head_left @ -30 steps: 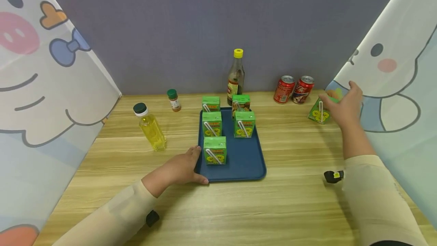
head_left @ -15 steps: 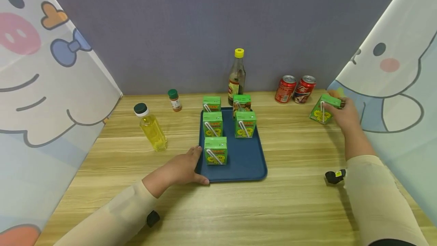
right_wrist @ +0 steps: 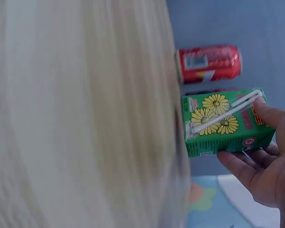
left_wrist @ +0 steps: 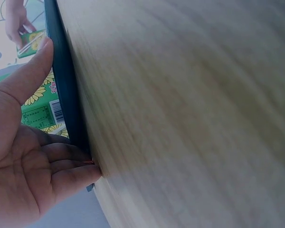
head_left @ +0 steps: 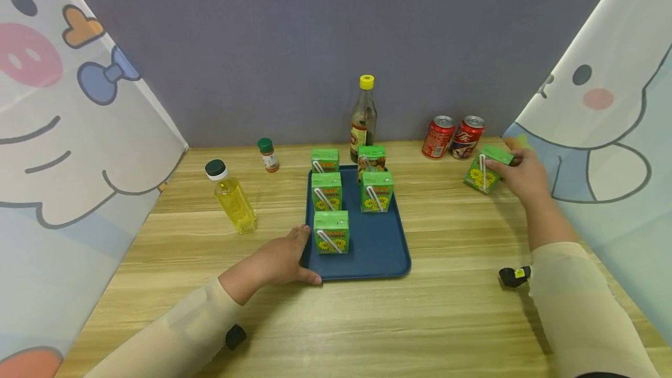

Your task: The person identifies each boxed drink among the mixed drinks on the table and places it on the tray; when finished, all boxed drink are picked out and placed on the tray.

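Note:
My right hand (head_left: 527, 177) grips a green drink carton (head_left: 483, 169) with yellow flowers and a white straw on its front, at the table's right rear. In the right wrist view, the thumb lies on the carton's (right_wrist: 223, 118) front near its top, with fingers at the side and behind. The carton looks slightly tilted; I cannot tell whether its base touches the table. My left hand (head_left: 278, 256) holds the near left corner of a dark blue tray (head_left: 375, 249), thumb along the front rim, fingers at the left side. Several similar cartons (head_left: 331, 232) stand on the tray.
Two red cans (head_left: 438, 137) stand at the rear, left of the held carton. Behind the tray is a yellow-capped sauce bottle (head_left: 363, 121). An oil bottle (head_left: 234, 200) and a small green-capped spice jar (head_left: 269, 156) stand to the left. Printed panels flank both sides.
My right hand has closed round the carton from above and shifted it slightly left. My left hand has stayed at the tray's corner.

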`<state>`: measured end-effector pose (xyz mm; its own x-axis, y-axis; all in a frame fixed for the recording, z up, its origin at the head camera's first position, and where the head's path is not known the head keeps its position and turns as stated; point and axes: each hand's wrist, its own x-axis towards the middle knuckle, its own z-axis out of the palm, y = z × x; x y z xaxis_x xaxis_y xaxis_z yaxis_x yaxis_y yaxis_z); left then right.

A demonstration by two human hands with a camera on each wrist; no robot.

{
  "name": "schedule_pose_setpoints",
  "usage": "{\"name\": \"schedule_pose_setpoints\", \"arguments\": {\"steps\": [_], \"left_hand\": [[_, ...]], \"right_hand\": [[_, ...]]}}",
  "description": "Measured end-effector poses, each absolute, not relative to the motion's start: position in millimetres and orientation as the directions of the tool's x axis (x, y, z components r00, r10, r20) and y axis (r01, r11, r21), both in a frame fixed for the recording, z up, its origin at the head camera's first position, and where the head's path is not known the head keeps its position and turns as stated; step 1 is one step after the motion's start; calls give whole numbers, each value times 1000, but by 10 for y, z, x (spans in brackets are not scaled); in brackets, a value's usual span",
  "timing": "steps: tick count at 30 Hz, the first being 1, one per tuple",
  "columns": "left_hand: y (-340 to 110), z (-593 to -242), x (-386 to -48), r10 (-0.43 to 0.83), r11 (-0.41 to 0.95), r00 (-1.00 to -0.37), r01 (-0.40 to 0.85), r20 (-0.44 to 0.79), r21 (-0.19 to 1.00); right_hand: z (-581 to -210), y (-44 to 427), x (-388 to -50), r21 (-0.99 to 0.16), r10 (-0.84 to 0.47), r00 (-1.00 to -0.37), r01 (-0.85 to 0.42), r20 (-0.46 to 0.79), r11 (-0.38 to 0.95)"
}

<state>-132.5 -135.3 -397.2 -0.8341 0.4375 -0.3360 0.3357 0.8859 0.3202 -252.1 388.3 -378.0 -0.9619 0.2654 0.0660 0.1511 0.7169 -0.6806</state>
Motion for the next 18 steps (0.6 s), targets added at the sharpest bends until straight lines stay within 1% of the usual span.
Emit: {"name": "schedule_pose_setpoints", "arguments": {"steps": [4,11,18], "left_hand": [[-1352,-3983,-1325,436,887,-835,335,-337,318],[-1346,-3980,-1320,434,887,-836,330,-337,324],[-1343,-3956,-1312,430,889,-837,325,-339,324]], "right_hand": [[-3655,3686,-2501,-723,212,-972,77,98,687],[-3375,3298,-2356,-737,105,-983,-39,149,675],[-3149,2906,-2154,-755,17,-992,-84,126,650]]}}
